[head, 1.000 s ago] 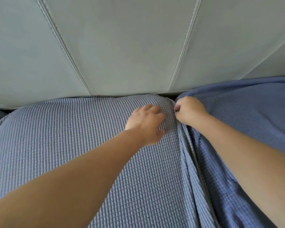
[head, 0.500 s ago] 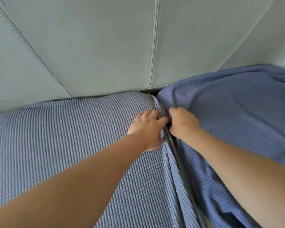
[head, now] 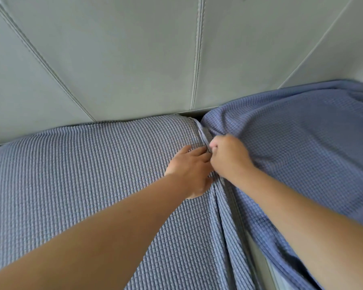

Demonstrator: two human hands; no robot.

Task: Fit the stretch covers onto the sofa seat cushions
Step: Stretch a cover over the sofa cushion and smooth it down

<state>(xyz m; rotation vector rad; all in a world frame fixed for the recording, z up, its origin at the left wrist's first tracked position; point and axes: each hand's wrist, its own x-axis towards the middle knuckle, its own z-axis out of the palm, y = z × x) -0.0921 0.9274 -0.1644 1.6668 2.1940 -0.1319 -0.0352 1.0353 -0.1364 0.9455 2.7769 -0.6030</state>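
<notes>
The left hand (head: 192, 171) lies flat, fingers straight, pressing the fitted cover (head: 82, 174) down at the cushion's inner edge — most likely to hold that stretched fabric still while the other side is worked. Just beside it, touching at the knuckles, the right hand (head: 228, 156) is curled with its fingers pinching the cover's piped edge (head: 203, 136) at the gap between the cushions, apparently to tuck it down.

Left of the pinch the blue-grey waffle knit is taut over a rounded, plump cushion. Right of it, the second cover (head: 302, 143) — the same knit, bluer — lies loose and creased, not yet pulled tight. Beyond both hands rises the sofa back (head: 134, 59), smooth, pale and leather-like, with stitched seams.
</notes>
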